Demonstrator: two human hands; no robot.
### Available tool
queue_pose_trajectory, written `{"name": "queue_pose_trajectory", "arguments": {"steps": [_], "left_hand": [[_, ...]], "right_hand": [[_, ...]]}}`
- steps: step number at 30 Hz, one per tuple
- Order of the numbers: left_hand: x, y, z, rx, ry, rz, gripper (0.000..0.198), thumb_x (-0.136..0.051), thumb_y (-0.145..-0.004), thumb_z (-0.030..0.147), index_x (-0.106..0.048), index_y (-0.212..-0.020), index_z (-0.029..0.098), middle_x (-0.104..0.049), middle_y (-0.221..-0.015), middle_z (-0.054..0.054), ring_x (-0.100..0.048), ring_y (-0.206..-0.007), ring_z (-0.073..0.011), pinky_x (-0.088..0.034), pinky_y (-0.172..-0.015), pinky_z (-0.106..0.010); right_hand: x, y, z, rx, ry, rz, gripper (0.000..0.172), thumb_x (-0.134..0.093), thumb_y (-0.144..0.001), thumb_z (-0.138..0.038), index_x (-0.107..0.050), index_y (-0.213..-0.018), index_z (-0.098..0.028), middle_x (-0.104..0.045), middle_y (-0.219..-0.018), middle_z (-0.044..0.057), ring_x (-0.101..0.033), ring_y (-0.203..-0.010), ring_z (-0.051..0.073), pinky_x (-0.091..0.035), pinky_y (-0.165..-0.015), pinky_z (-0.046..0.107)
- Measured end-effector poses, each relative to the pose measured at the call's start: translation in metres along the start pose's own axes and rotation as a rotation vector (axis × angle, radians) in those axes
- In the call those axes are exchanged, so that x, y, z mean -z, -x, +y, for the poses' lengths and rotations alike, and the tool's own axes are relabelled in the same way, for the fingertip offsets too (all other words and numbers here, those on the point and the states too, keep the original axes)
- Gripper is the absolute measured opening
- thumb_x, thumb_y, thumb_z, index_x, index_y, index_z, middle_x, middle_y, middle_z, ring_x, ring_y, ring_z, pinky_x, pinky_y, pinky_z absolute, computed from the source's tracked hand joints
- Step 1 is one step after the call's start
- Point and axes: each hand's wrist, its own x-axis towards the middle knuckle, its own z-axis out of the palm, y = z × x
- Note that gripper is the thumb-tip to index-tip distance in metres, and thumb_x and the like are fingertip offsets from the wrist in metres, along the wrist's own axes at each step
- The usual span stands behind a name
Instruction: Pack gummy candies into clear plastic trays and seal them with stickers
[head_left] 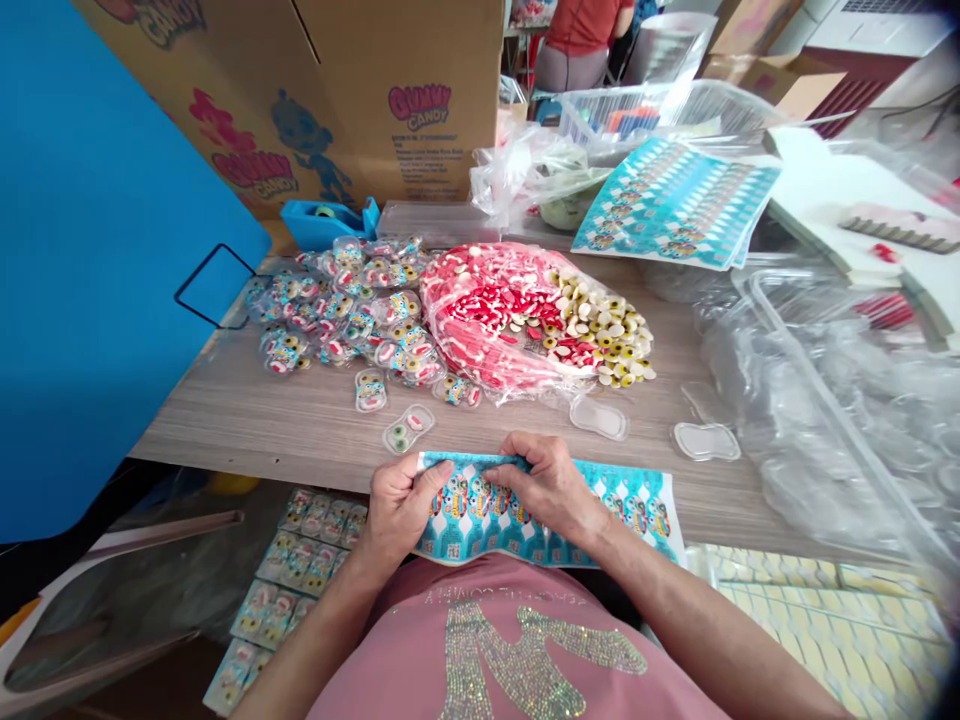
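A turquoise printed label sheet (469, 510) lies at the table's front edge, close to my body. My left hand (405, 497) pinches its left end between thumb and fingers. Over the upper middle of the sheet, my right hand (551, 485) has its thumb and fingers pressed together on it. Just beyond is a small clear container (409, 429) with green and red-white candies inside. An empty clear container (598, 418) lies right of it. Behind them, an open plastic bag (480, 340) holds red-white and yellow-green candies.
Filled, labelled packs (337, 300) are piled at the left. More turquoise sheets (675, 205) lie at the back right, near clear plastic containers (840, 420). Cardboard boxes (405, 60) and a blue tape dispenser (330, 222) stand behind. A person (581, 40) sits far back.
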Motion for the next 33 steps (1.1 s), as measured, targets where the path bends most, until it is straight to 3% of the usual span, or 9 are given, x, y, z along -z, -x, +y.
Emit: {"name": "queue_pose_trajectory", "arguments": {"steps": [3,6,8,12,18,24,27,30,33], "left_hand": [[0.0,0.001,0.001,-0.018,-0.02,0.019,0.034,-0.072,-0.077,0.042,-0.062,-0.057,0.016,-0.049,-0.053,0.002,-0.041,-0.052,-0.0104,-0.036,-0.048,-0.021],[-0.002,0.001,0.004,-0.019,-0.01,0.002,0.034,-0.072,-0.077,0.042,-0.062,-0.057,0.016,-0.049,-0.053,0.002,-0.041,-0.052,-0.0107,-0.035,-0.049,-0.022],[-0.005,0.001,0.006,-0.036,-0.01,-0.029,0.035,-0.071,-0.077,0.043,-0.061,-0.057,0.016,-0.049,-0.053,0.002,-0.041,-0.052,-0.0105,-0.035,-0.049,-0.022],[-0.012,0.004,0.007,-0.027,0.011,-0.069,0.042,-0.068,-0.079,0.047,-0.054,-0.053,0.017,-0.044,-0.052,0.002,-0.038,-0.052,-0.01,-0.034,-0.048,-0.022],[-0.013,0.011,-0.001,0.078,0.057,-0.078,0.048,-0.065,-0.081,0.055,-0.049,-0.055,0.017,-0.043,-0.052,0.003,-0.036,-0.049,-0.0092,-0.032,-0.045,-0.021],[-0.007,0.004,-0.006,0.051,0.0,-0.068,0.053,-0.066,-0.081,0.052,-0.042,-0.05,0.017,-0.039,-0.048,0.004,-0.035,-0.047,-0.0073,-0.029,-0.043,-0.02],[-0.007,0.0,0.002,0.133,0.063,-0.146,0.038,-0.079,-0.07,0.045,-0.058,-0.059,0.015,-0.057,-0.055,0.001,-0.047,-0.049,-0.0092,-0.04,-0.046,-0.02],[-0.01,-0.001,0.007,0.262,0.219,-0.226,0.032,-0.084,-0.064,0.041,-0.07,-0.073,0.015,-0.07,-0.068,-0.004,-0.061,-0.056,-0.0149,-0.052,-0.054,-0.027],[-0.014,0.0,0.007,0.315,0.319,-0.193,0.03,-0.084,-0.065,0.041,-0.069,-0.067,0.015,-0.07,-0.062,-0.004,-0.061,-0.052,-0.0158,-0.052,-0.052,-0.028]], "right_hand": [[0.0,0.001,0.0,0.09,0.12,0.01,0.022,-0.069,-0.084,-0.025,-0.058,-0.066,-0.019,-0.057,-0.059,-0.003,-0.052,-0.059,0.013,-0.035,-0.064,0.029],[0.002,0.0,-0.005,0.233,0.216,0.016,0.012,-0.065,-0.09,-0.03,-0.066,-0.086,-0.019,-0.069,-0.074,0.001,-0.061,-0.071,0.016,-0.036,-0.079,0.034],[0.002,-0.002,-0.01,0.309,0.241,0.017,0.015,-0.061,-0.093,-0.033,-0.067,-0.095,-0.019,-0.072,-0.082,0.002,-0.063,-0.077,0.017,-0.035,-0.085,0.037],[0.003,-0.003,-0.017,0.379,0.308,-0.014,0.029,-0.05,-0.098,-0.03,-0.063,-0.075,-0.018,-0.067,-0.068,0.001,-0.06,-0.068,0.015,-0.035,-0.085,0.036],[0.005,-0.002,0.0,0.27,0.306,-0.081,0.035,-0.045,-0.101,-0.031,-0.065,-0.075,-0.019,-0.067,-0.065,0.001,-0.059,-0.061,0.014,-0.04,-0.072,0.03],[0.009,0.004,0.009,0.203,0.261,-0.003,0.031,-0.046,-0.1,-0.037,-0.069,-0.107,-0.017,-0.073,-0.077,0.006,-0.065,-0.066,0.016,-0.044,-0.065,0.029],[0.012,0.005,0.006,0.226,0.157,-0.033,0.043,-0.059,-0.093,-0.047,-0.062,-0.124,-0.016,-0.074,-0.081,0.005,-0.066,-0.068,0.016,-0.046,-0.063,0.028],[0.012,0.007,0.002,0.225,0.107,-0.058,0.04,-0.068,-0.086,-0.047,-0.066,-0.113,-0.018,-0.075,-0.09,0.006,-0.069,-0.078,0.018,-0.048,-0.068,0.028],[0.008,0.008,0.001,0.204,0.103,-0.055,0.023,-0.068,-0.089,-0.039,-0.07,-0.098,-0.019,-0.074,-0.083,0.004,-0.068,-0.075,0.017,-0.047,-0.069,0.028]]}}
